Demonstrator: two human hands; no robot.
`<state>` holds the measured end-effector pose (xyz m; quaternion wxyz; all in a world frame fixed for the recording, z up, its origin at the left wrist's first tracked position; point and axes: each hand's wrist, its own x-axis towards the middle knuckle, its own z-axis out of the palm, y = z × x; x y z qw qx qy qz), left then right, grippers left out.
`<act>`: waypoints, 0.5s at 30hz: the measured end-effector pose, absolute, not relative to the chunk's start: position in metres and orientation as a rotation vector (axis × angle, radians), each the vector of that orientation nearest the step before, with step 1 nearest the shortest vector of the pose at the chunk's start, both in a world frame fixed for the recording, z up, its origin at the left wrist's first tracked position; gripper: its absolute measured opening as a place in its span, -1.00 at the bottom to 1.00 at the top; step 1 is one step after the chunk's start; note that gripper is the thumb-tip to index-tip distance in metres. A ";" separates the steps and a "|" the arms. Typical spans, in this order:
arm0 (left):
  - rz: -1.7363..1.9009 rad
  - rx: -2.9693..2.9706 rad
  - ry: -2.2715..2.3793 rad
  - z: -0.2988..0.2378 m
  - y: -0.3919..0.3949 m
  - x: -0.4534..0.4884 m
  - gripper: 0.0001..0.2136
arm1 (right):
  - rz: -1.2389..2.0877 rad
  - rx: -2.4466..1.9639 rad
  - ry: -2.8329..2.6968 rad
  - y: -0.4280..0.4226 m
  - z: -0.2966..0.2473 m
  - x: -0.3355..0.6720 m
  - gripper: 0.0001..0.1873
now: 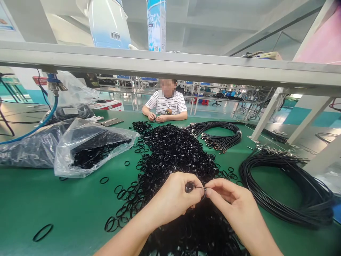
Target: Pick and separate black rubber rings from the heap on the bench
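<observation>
Both of my hands meet above a large pile of black rubber rings (176,149) on the green table mat (80,202). Thumb and forefinger of my left hand (177,193) pinch a black ring (204,195). From the other side, my right hand (233,201) pinches the same ring at its edge, fingertips nearly touching the left ones. Part of the ring is hidden behind the fingers. More loose rings lie beneath both hands and spill toward the left.
At left lies a clear plastic bag (93,145) of black rings. Coiled black cables (266,199) and a smaller cable bundle (226,137) are on the right. Across the table sits a person (167,105), hands together. A metal shelf beam (170,64) crosses overhead.
</observation>
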<state>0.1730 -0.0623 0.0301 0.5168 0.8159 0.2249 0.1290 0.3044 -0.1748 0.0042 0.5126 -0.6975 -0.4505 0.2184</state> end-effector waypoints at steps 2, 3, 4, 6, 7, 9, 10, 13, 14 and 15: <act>0.327 1.966 0.539 0.031 -0.062 0.173 -0.84 | 0.487 -1.712 -1.102 -0.175 0.008 0.303 -0.91; 0.350 1.979 0.546 0.031 -0.062 0.174 -0.85 | 0.460 -1.730 -1.110 -0.175 0.009 0.302 -0.91; 0.380 1.992 0.561 0.032 -0.062 0.174 -0.86 | 0.432 -1.746 -1.112 -0.175 0.010 0.302 -0.92; 0.436 2.001 0.603 0.034 -0.062 0.174 -0.86 | 0.394 -1.781 -1.102 -0.175 0.011 0.304 -0.92; 0.454 1.997 0.622 0.034 -0.062 0.174 -0.86 | 0.389 -1.797 -1.096 -0.175 0.010 0.305 -0.91; 0.453 1.983 0.640 0.033 -0.061 0.175 -0.84 | 0.403 -1.804 -1.077 -0.175 0.007 0.308 -0.90; 0.433 1.971 0.631 0.033 -0.061 0.175 -0.82 | 0.419 -1.795 -1.070 -0.175 0.005 0.309 -0.90; 0.353 1.925 0.560 0.029 -0.062 0.175 -0.77 | 0.465 -1.758 -1.057 -0.173 -0.003 0.311 -0.90; 0.337 1.915 0.541 0.027 -0.062 0.175 -0.77 | 0.474 -1.750 -1.050 -0.173 -0.004 0.311 -0.90; 0.333 1.910 0.532 0.026 -0.063 0.175 -0.78 | 0.476 -1.744 -1.042 -0.172 -0.005 0.311 -0.91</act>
